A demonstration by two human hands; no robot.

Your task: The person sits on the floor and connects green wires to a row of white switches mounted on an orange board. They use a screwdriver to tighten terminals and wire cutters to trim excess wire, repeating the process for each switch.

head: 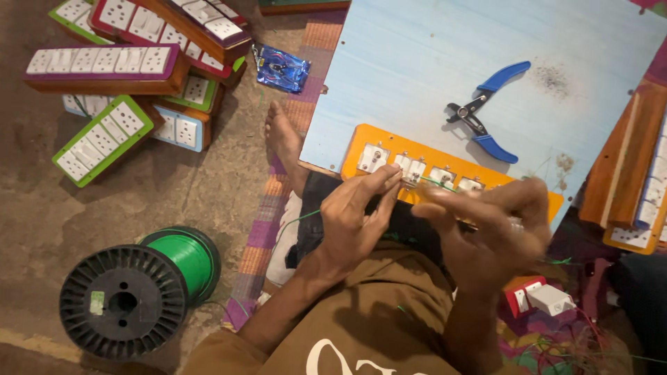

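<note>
My left hand point(358, 215) pinches a thin green wire point(295, 221) against the near edge of an orange switch panel point(358, 135) that shows the backs of several white switch modules. My right hand point(490, 226) is blurred in motion over the same edge and seems to grip a small tool, which I cannot make out. The panel rests on a pale blue board point(417, 62) across my lap. Blue-handled pliers point(486, 111) lie open on the board beyond the panel.
A black spool of green wire point(139, 288) lies on the floor at the left. Finished switch boards in wooden boxes point(132, 69) are piled at the top left, more point(639, 173) at the right. A blue foil packet point(280, 67) and my bare foot point(281, 135) are near the board.
</note>
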